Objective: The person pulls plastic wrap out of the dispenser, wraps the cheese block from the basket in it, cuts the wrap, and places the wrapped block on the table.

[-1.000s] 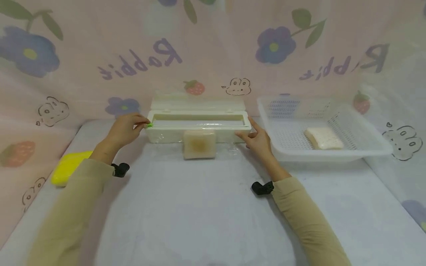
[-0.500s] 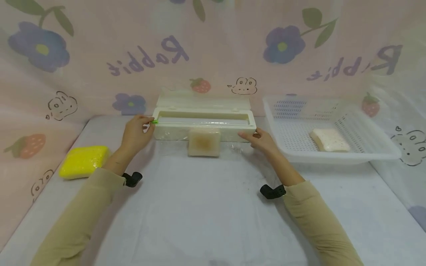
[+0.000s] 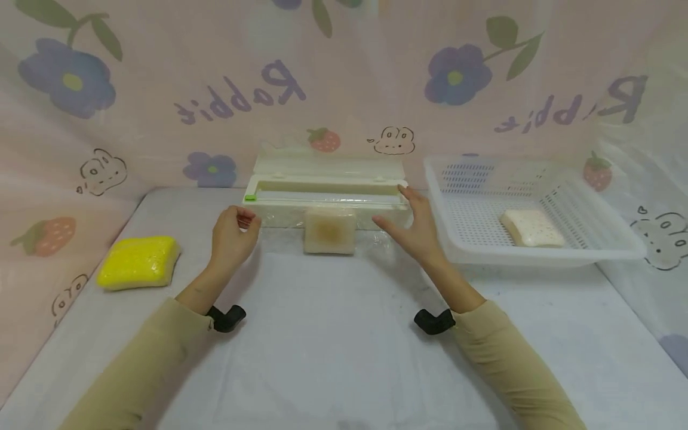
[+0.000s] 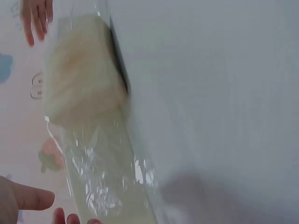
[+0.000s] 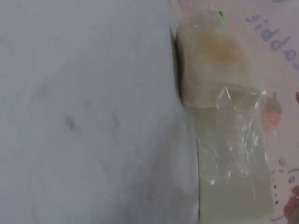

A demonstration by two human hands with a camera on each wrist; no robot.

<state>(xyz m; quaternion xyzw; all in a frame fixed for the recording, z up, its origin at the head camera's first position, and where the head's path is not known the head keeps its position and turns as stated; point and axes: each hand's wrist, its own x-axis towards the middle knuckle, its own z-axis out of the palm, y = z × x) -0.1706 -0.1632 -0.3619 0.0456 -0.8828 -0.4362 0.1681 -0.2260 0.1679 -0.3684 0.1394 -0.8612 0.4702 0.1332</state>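
Note:
A white cling film dispenser (image 3: 322,186) stands at the back middle with its lid up and a green slider (image 3: 250,197) at its left end. Clear film (image 4: 100,172) hangs over its front. Against that front, under the film, leans a thick pale square slab with a brown patch (image 3: 329,231), like a slice of bread. My left hand (image 3: 234,237) is at the dispenser's front left corner, off the slider; thumb and fingertips (image 4: 37,199) are apart with nothing seen between them. At the right end, my right hand (image 3: 421,230) has thumb and fingers spread, a fingertip at the top corner.
To the right, a white perforated basket (image 3: 543,254) holds one pale speckled slab (image 3: 532,227). A bright yellow block (image 3: 138,263) with a shiny film-like surface lies at the left. A printed curtain (image 3: 355,77) rises behind the white-covered table (image 3: 333,346).
My left hand has let go of the green slider and come down and toward me. My right thumb and fingers have spread wider at the dispenser's right end. The head view has shifted slightly.

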